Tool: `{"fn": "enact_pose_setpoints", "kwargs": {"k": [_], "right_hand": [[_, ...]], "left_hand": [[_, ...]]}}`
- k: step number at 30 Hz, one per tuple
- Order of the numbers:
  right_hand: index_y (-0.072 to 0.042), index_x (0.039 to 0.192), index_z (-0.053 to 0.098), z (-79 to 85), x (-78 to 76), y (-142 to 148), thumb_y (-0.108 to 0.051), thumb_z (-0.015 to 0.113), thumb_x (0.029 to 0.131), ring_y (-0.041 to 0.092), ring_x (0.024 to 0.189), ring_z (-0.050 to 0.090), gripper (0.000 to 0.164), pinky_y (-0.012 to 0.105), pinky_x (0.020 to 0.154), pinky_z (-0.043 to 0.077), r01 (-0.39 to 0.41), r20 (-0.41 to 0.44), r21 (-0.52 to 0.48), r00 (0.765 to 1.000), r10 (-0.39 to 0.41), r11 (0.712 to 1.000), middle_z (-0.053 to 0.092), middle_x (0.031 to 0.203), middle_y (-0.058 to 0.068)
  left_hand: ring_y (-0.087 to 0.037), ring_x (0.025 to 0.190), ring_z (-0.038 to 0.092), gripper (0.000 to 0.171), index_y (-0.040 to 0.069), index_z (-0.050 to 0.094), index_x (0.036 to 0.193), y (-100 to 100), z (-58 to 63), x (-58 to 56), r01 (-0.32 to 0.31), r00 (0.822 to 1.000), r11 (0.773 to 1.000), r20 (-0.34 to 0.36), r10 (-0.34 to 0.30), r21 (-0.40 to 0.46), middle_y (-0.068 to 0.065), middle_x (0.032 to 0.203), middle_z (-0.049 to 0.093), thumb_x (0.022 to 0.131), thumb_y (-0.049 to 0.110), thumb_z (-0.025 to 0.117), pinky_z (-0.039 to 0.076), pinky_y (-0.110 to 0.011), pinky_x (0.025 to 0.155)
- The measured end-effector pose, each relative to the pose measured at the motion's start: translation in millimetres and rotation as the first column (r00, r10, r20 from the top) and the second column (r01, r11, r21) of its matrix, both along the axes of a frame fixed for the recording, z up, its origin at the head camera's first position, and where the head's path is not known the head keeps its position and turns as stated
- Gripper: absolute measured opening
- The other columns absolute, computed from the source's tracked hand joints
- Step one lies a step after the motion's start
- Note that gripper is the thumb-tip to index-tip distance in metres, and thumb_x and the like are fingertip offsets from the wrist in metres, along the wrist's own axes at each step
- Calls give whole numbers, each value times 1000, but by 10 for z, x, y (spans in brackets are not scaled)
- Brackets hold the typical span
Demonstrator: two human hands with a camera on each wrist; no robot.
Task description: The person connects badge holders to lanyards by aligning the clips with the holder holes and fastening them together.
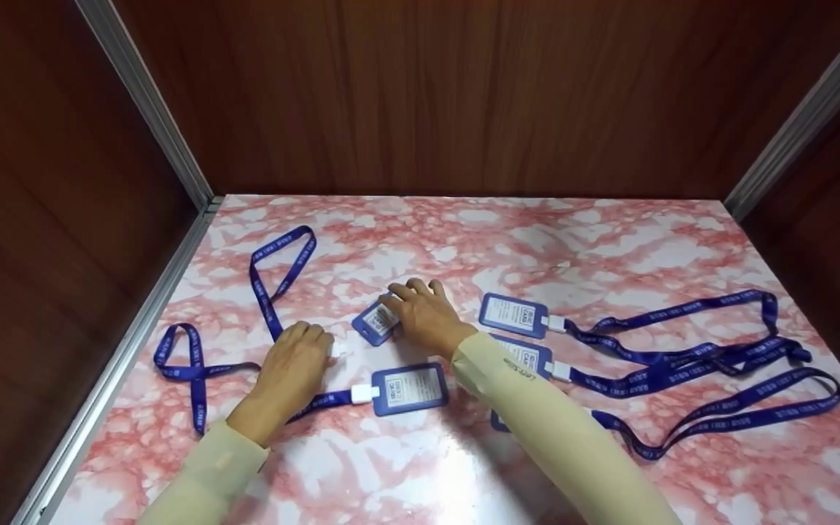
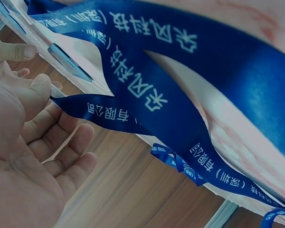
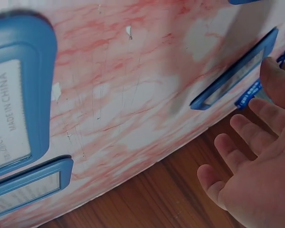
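My left hand (image 1: 292, 372) is over two blue printed lanyards at the left. In the left wrist view, thumb and forefinger pinch the end of one blue lanyard (image 2: 109, 114) by its small white clip (image 2: 57, 90), the other fingers loosely bent. My right hand (image 1: 424, 313) reaches over a small blue-framed badge holder (image 1: 372, 326), its thumb (image 3: 274, 78) at the holder's edge and its fingers spread apart. This holder lies slanted, its slotted end toward the left hand. Below it, another badge holder (image 1: 410, 390) is joined by a white clip (image 1: 364, 394) to a lanyard passing under the left hand.
To the right lie three badge holders, the top one (image 1: 513, 315) in full view and the others partly behind my right sleeve (image 1: 558, 415). Their lanyards (image 1: 682, 357) stretch rightward in overlapping loops. Brown wood panels (image 1: 464, 102) wall the red-and-white marbled table (image 1: 464, 226).
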State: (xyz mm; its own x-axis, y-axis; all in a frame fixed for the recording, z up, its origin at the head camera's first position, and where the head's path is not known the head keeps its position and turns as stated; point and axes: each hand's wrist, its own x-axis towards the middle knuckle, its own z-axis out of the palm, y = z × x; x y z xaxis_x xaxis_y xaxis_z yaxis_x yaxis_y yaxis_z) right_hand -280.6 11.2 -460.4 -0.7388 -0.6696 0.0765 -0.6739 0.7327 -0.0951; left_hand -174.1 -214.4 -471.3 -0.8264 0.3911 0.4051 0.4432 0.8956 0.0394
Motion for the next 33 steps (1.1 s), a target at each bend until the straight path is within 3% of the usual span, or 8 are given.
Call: {"fn": "enact_pose_setpoints", "kwargs": {"k": [12, 18, 25, 33], "right_hand": [[-25, 158, 41, -106, -32, -17, -28, 72, 94, 30, 149, 31, 72, 55, 117, 25, 28, 82, 98, 996, -36, 995, 34, 165, 2], [-26, 160, 37, -123, -29, -10, -30, 61, 102, 32, 151, 27, 63, 63, 122, 12, 39, 106, 147, 993, -55, 988, 35, 165, -1], [-19, 144, 56, -140, -42, 16, -29, 67, 97, 31, 134, 43, 49, 60, 114, 27, 47, 32, 95, 998, -50, 994, 52, 145, 2], [-15, 138, 59, -138, -26, 50, -38, 72, 95, 28, 131, 46, 50, 52, 107, 33, 81, 50, 80, 995, -85, 994, 54, 141, 5]], "left_hand": [[-33, 91, 56, 17, 2, 65, 89, 25, 7, -6, 0, 1000, 1000, 23, 0, 3, -12, 90, 62, 87, 10, 81, 48, -47, 89], [-33, 92, 57, 17, 1, 66, 90, 24, -10, -6, -7, 999, 1000, 39, 7, -2, -12, 91, 63, 87, 10, 80, 49, -48, 91], [-33, 90, 56, 17, 0, 65, 89, -4, -36, -36, 2, 1000, 1000, 10, -2, 10, -12, 88, 61, 86, 7, 81, 49, -48, 88], [-33, 88, 55, 15, 0, 64, 86, -29, -41, -88, 10, 1000, 1000, 10, -10, 14, -12, 87, 60, 84, 2, 79, 49, -48, 87]]}}
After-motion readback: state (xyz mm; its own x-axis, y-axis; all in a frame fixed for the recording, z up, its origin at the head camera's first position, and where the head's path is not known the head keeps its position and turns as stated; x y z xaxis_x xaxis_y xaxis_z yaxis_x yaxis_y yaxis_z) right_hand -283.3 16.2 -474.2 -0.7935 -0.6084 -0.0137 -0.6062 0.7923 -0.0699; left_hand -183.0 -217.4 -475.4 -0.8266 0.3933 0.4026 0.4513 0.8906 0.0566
